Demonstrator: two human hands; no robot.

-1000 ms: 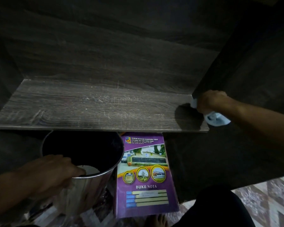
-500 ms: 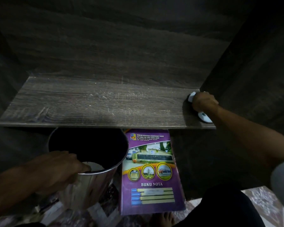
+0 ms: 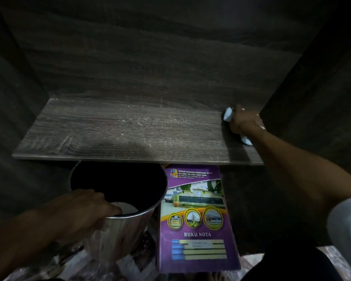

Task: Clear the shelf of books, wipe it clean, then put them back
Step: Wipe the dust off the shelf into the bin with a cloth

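A dark wood-grain shelf (image 3: 120, 130) spans the view and carries no books, only pale dust streaks near its middle. At its far right end my right hand (image 3: 244, 122) presses a light blue cloth (image 3: 228, 114) onto the board, close to the back corner. A purple notebook marked "BUKU NOTA" (image 3: 195, 220) stands on the floor below the shelf, leaning against the cabinet. My left hand (image 3: 83, 209) grips the rim of a shiny metal bin (image 3: 118, 230) beside the notebook.
The cabinet's dark side walls (image 3: 312, 98) close in the shelf on both sides. Patterned floor tiles (image 3: 336, 258) show at the bottom. My dark-clothed knee (image 3: 288, 266) sits at lower right.
My right hand has slid the cloth from the shelf's front right edge back toward the rear corner. My left hand has stayed on the bin's rim.
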